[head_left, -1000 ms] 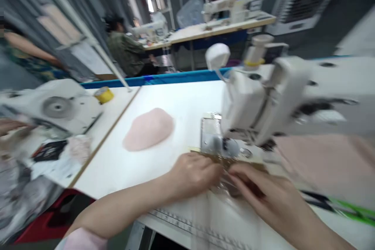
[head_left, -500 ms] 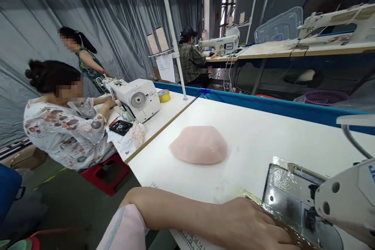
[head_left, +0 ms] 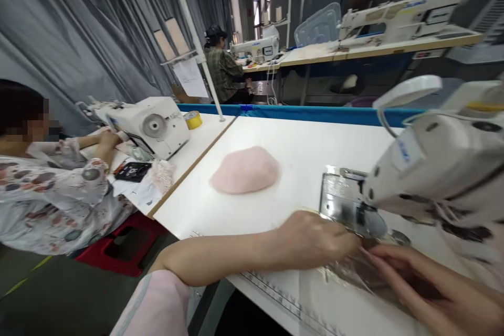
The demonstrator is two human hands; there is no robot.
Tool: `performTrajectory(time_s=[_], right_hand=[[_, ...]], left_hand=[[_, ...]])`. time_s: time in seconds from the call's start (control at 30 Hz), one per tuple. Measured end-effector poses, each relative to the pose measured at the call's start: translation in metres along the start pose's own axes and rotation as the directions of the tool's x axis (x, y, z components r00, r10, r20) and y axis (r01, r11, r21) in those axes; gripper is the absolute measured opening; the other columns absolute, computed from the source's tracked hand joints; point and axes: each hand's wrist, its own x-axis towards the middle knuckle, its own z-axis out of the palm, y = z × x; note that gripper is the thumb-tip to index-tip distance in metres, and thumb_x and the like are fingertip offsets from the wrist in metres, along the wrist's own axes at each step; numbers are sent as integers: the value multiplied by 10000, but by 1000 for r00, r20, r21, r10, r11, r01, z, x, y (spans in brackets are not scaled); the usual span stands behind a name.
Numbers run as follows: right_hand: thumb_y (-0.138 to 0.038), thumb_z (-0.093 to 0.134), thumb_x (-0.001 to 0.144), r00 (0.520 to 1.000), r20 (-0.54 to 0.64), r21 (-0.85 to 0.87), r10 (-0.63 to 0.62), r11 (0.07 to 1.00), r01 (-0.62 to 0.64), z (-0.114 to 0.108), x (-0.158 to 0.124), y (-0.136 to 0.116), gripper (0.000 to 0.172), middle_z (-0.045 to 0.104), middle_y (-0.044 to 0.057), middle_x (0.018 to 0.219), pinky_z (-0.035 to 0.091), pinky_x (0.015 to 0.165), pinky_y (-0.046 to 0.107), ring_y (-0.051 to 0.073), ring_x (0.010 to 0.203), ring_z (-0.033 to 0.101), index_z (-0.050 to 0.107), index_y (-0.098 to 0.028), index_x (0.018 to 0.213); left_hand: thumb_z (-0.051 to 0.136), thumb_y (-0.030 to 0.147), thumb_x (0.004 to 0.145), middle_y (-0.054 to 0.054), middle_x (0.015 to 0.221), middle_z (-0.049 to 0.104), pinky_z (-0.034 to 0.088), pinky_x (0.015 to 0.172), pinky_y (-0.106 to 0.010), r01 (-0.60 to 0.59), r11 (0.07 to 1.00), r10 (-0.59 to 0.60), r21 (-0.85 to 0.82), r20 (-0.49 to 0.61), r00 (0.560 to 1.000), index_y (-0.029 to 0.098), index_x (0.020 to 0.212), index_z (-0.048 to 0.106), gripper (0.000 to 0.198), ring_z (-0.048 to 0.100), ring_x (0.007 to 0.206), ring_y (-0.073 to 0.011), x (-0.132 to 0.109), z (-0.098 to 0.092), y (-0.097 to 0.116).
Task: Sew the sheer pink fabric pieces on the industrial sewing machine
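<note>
My left hand (head_left: pixel 317 240) reaches across the white table (head_left: pixel 299 152) to the front of a sewing machine (head_left: pixel 429 152), its fingers curled down and their tips hidden. Coming in from the lower right, my right hand (head_left: pixel 433 286) has its thumb and fingers pinched together, close to the left fingertips. Whatever is between the fingers is too small and blurred to name. Both hands are just in front of the machine's metal plate (head_left: pixel 338 197), which has clear shiny film around it. A pale pink fabric piece (head_left: pixel 246 170) lies on the table, left of the machine.
At the left a co-worker in a floral top (head_left: pixel 51 199) sits at another sewing machine (head_left: pixel 153 126). Yellow tape (head_left: pixel 192 119) and a phone (head_left: pixel 132 171) lie there. A printed ruler (head_left: pixel 271 291) runs along my table's front edge. Another person (head_left: pixel 220 71) works behind the blue cloth strip (head_left: pixel 307 114).
My view has swung right, bringing more of the sewing machine into sight. My right hand has come into view, pinching beside the left. The left fingers have gone from flat to curled.
</note>
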Motion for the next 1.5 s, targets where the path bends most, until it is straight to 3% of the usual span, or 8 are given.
performTrajectory(time_s=[0.07, 0.13, 0.27, 0.4, 0.67, 1.0, 1.33, 1.5], right_hand=[[-221, 609, 866, 999, -39, -112, 29, 993, -33, -1, 22, -31, 96, 701, 56, 722, 491, 391, 321, 206, 517, 642, 657, -232, 948], [-219, 568, 895, 995, -89, -112, 44, 992, -54, -1, 33, -47, 73, 665, 27, 632, 477, 399, 313, 183, 480, 608, 638, -239, 891], [-179, 539, 924, 999, -27, -165, 40, 985, -43, -8, 33, -45, 105, 661, -2, 656, 493, 490, 236, 120, 530, 605, 633, -196, 880], [-179, 529, 939, 998, -42, -219, -42, 975, 31, -16, 30, -37, 117, 681, 8, 708, 486, 533, 192, 88, 571, 596, 632, -149, 893], [-163, 523, 939, 995, -48, -247, -84, 967, 70, -18, 30, -35, 128, 685, -2, 704, 484, 557, 173, 71, 578, 598, 633, -142, 877], [-185, 537, 939, 999, -24, -261, -35, 965, 27, -17, 28, -34, 82, 684, -20, 701, 435, 488, 160, 58, 528, 559, 602, -147, 970], [-122, 497, 923, 992, -1, -356, -130, 927, 121, -20, 28, -36, 89, 658, -79, 656, 346, 415, 179, 37, 465, 519, 558, -186, 907], [-122, 509, 922, 994, -17, -339, -108, 936, 96, -19, 28, -34, 88, 652, -68, 640, 349, 408, 177, 41, 468, 525, 570, -170, 879]], left_hand=[[415, 105, 943, 45, 600, 608, 432, 471, -216, 1, 1000, -1, -9, -57, 998, 177, 724, 598, 294, 582, 542, -84, 0, -3, 0], [441, 131, 941, 44, 609, 616, 436, 470, -221, -20, 998, 13, -52, -125, 992, 170, 749, 596, 250, 570, 518, -88, 2, -5, 1], [490, 117, 925, 2, 658, 667, 467, 511, -243, -58, 991, 28, -123, -233, 972, 143, 868, 621, 146, 598, 530, -117, 9, -2, -2], [549, 116, 907, -15, 726, 716, 490, 545, -246, -91, 983, 45, -161, -268, 962, 135, 913, 635, 88, 647, 564, -132, 15, 0, -3], [515, 217, 947, 13, 807, 752, 505, 546, -185, 59, 900, -116, -432, -107, 987, 167, 988, 661, 160, 687, 618, -100, 16, 1, 4], [567, 178, 929, 32, 652, 678, 445, 506, -193, -19, 962, -47, -274, -232, 971, 156, 939, 657, 94, 600, 517, -83, 15, 3, 0], [608, 92, 884, 10, 678, 688, 460, 539, -238, -80, 978, 30, -193, -249, 968, 121, 1077, 631, 197, 590, 535, -108, 14, 1, -2], [631, 121, 876, 24, 658, 679, 450, 527, -231, -64, 974, 10, -215, -241, 970, 146, 954, 635, 82, 582, 523, -100, 15, 0, -1]])
